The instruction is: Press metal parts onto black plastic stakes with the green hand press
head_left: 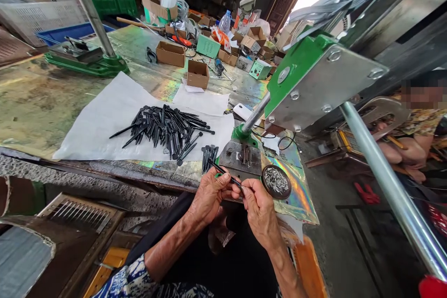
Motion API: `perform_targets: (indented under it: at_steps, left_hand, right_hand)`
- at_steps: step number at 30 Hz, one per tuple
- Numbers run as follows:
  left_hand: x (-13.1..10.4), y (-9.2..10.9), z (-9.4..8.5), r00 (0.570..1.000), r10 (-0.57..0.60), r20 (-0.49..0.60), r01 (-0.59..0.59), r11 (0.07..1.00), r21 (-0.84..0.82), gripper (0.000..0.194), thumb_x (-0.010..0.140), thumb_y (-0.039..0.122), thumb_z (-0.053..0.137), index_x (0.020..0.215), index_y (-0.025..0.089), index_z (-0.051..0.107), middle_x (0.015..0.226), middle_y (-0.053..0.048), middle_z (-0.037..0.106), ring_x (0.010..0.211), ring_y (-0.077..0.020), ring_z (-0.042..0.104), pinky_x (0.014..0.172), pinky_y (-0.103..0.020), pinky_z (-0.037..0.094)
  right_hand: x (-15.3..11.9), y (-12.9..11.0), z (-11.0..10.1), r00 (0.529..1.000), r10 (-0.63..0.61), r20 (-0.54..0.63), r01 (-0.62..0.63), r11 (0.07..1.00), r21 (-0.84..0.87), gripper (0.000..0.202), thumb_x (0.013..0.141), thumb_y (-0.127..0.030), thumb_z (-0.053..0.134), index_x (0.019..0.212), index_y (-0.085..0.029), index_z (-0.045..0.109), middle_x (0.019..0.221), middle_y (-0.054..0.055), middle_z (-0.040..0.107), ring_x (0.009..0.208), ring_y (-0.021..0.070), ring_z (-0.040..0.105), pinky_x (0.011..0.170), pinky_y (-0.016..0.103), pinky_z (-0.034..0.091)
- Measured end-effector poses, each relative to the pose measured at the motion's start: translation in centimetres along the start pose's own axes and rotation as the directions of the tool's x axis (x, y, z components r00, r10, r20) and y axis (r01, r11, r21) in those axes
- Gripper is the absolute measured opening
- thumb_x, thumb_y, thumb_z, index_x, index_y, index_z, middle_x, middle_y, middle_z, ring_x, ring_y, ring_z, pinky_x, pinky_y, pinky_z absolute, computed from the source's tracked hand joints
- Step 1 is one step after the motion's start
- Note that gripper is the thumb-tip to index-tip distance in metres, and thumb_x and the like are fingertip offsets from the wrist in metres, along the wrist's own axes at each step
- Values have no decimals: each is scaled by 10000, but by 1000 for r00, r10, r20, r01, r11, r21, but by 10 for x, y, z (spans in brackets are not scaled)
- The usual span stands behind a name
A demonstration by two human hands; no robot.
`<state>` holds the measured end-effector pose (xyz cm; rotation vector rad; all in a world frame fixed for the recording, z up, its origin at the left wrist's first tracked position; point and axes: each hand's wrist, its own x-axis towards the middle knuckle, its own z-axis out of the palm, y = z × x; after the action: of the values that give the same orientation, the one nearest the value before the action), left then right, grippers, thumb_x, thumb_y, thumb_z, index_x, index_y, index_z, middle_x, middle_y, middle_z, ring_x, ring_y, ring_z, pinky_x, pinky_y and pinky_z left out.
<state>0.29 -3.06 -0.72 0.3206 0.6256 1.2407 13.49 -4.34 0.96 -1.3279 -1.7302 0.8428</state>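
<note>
A slim black stick-like part (225, 171) is held between my two hands, in front of the green press. My left hand (212, 192) pinches it along its length, its wider end pointing up and left. The fingers of my right hand (257, 202) close on its lower right end; what else they may hold is too small to tell. Just beyond my hands is the press's metal base block (239, 158). A round dish of small silvery pins (276, 181) lies right of it. To the left, a small bunch of black parts (209, 156) lies by the block.
A large heap of black parts (164, 128) lies on white sheeting (91, 125). Small cardboard boxes (198, 74) and green devices (208, 46) stand farther back. The press head (314, 84) overhangs the right side. Another person (419, 135) sits at far right.
</note>
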Motion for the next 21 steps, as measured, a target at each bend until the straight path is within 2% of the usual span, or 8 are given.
perform_targets:
  at_steps: [8, 15, 19, 21]
  left_hand:
    - [0, -1, 0, 1000, -24, 6, 24, 1000, -19, 397, 646, 299, 811, 793, 156, 471, 727, -26, 676, 557, -119, 646, 507, -198, 542]
    - [-1, -2, -2, 1000, -3, -17, 3, 1000, 10, 423, 633, 317, 816, 807, 161, 464, 726, -27, 678, 551, -116, 642, 510, -201, 541]
    - [-3, -4, 1, 995, 89, -40, -85, 992, 94, 416, 655, 334, 794, 842, 168, 461, 723, -14, 676, 554, -122, 642, 533, -224, 551]
    - [-4, -5, 1, 988, 144, -47, -136, 981, 140, 401, 677, 333, 775, 865, 172, 460, 732, -8, 679, 559, -125, 642, 540, -237, 554]
  right_hand:
    - [0, -2, 2, 999, 50, 13, -51, 994, 92, 189, 927, -330, 428, 800, -206, 493, 591, -43, 389, 472, 110, 364, 423, 223, 324]
    - [-2, 6, 1, 1000, -4, -4, 4, 996, -93, 190, 946, -309, 381, 830, -207, 492, 623, -18, 473, 540, 138, 487, 502, 244, 382]
    - [-4, 10, 5, 994, -88, -68, 65, 953, -296, 180, 938, -291, 371, 868, -197, 508, 735, 48, 590, 630, 176, 551, 566, 282, 388]
    - [-4, 10, 7, 991, -72, -109, 38, 956, -291, 185, 923, -307, 386, 866, -192, 519, 749, 63, 596, 643, 184, 540, 574, 292, 382]
